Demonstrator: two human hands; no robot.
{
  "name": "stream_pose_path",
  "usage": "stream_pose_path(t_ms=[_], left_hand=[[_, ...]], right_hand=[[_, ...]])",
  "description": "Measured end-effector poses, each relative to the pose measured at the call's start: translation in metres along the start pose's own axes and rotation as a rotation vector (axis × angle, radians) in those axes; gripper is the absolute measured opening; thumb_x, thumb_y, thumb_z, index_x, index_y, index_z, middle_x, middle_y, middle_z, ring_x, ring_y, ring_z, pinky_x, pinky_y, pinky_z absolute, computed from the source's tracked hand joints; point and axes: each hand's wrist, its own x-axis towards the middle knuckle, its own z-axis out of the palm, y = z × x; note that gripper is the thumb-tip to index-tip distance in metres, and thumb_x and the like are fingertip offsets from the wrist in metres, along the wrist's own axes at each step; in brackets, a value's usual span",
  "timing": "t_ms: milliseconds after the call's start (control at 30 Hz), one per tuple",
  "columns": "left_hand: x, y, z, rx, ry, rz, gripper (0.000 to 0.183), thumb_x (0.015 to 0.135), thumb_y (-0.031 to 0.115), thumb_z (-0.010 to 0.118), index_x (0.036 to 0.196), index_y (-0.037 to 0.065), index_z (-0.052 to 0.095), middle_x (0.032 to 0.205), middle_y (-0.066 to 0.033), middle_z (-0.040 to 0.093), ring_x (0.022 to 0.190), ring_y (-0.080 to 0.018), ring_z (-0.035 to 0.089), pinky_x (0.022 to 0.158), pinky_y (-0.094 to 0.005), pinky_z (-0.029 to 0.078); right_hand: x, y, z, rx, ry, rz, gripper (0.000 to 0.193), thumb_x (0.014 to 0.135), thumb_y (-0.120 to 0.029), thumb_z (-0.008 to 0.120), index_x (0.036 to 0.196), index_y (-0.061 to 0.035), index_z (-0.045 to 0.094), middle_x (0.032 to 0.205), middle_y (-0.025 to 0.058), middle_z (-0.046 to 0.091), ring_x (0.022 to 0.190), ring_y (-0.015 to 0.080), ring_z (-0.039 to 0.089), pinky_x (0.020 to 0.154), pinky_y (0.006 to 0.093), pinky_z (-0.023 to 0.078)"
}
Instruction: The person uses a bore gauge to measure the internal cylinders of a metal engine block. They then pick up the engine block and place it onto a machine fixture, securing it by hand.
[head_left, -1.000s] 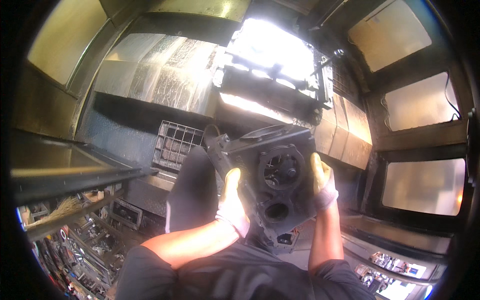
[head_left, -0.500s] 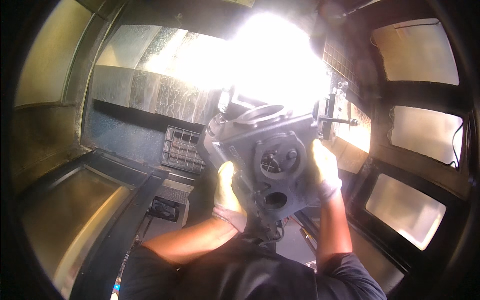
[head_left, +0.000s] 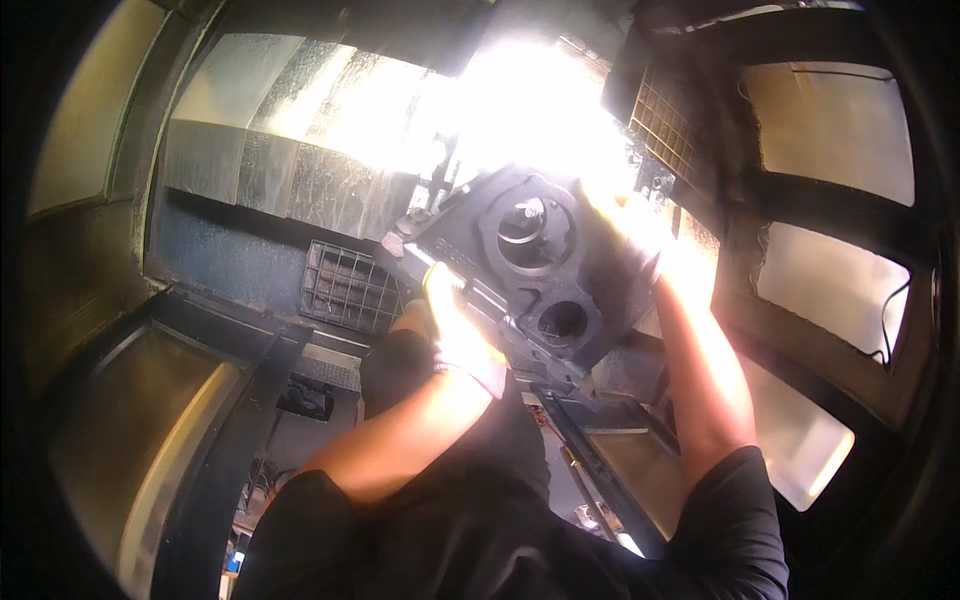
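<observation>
A heavy dark grey metal casting [head_left: 462,240], a housing with a large round opening and a smaller one below it, is tilted between my two gloved hands. My left hand [head_left: 460,325] grips its near left edge, thumb up along the side. On the far right side, my right hand [head_left: 640,235] is pressed against it, its fingers partly lost in glare. The casting's far end fades into the bright light, so whether it touches anything there cannot be seen.
I am inside a machine enclosure. Sloped metal covers [head_left: 270,165] lie at the far left, above a wire grate [head_left: 350,285]. A dark-framed door panel [head_left: 165,400] stands on the left. Windowed panels [head_left: 835,280] line the right. Strong light [head_left: 530,100] washes out the far middle.
The casting has moved away from me and turned, and its openings now sit higher in view. Both hands went with it, the right arm reaching farther forward.
</observation>
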Motion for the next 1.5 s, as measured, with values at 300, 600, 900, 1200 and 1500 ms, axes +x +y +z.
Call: stream_pose_path(t_ms=[300,600,900,1200,1500], left_hand=[[0.048,-0.031,0.016,-0.033,0.127,0.073,0.065,0.096,0.059,0.066,0.143,0.015,0.057,0.134,-0.0081,0.063,0.119,-0.0282,0.062,0.103,-0.0474,0.053],[0.052,-0.054,0.044,-0.148,0.146,0.125,0.067,0.1,0.062,0.059,0.146,0.013,0.055,0.14,-0.0097,0.061,0.125,-0.03,0.061,0.109,-0.0501,0.052],[0.081,-0.061,0.043,-0.121,0.205,0.156,0.069,0.099,0.063,0.061,0.146,0.013,0.053,0.139,-0.0113,0.06,0.124,-0.0291,0.059,0.111,-0.0507,0.049],[0.064,-0.072,0.073,-0.111,0.068,0.142,0.068,0.102,0.065,0.053,0.148,0.015,0.056,0.148,-0.0086,0.059,0.133,-0.0314,0.057,0.113,-0.0526,0.047],[0.056,-0.015,0.027,0.702,0.549,0.627,0.078,0.103,0.06,0.062,0.16,0.012,0.04,0.161,-0.0168,0.049,0.144,-0.0321,0.051,0.123,-0.054,0.039]], right_hand=[[0.088,0.03,-0.006,0.012,-0.069,-0.386,0.037,0.101,-0.035,0.07,0.122,-0.0046,0.073,0.113,0.0083,0.072,0.108,0.018,0.063,0.096,0.0352,0.052],[0.14,0.046,-0.02,-0.263,-0.177,-0.548,0.049,0.103,-0.044,0.065,0.14,-0.0119,0.069,0.141,0.0171,0.067,0.13,0.032,0.061,0.114,0.0415,0.046],[0.164,0.039,-0.023,-0.036,-0.182,-0.449,0.043,0.1,-0.041,0.072,0.125,-0.0053,0.074,0.112,0.0072,0.074,0.104,0.0177,0.064,0.095,0.0357,0.052],[0.166,0.061,-0.025,-0.167,-0.158,-0.471,0.065,0.098,-0.061,0.066,0.143,-0.0142,0.067,0.142,0.0177,0.066,0.134,0.0338,0.06,0.116,0.042,0.045],[0.126,0.115,-0.08,-0.045,-0.134,-0.251,0.068,0.102,-0.067,0.055,0.147,-0.0166,0.064,0.151,0.0185,0.062,0.14,0.036,0.057,0.12,0.0431,0.042]])
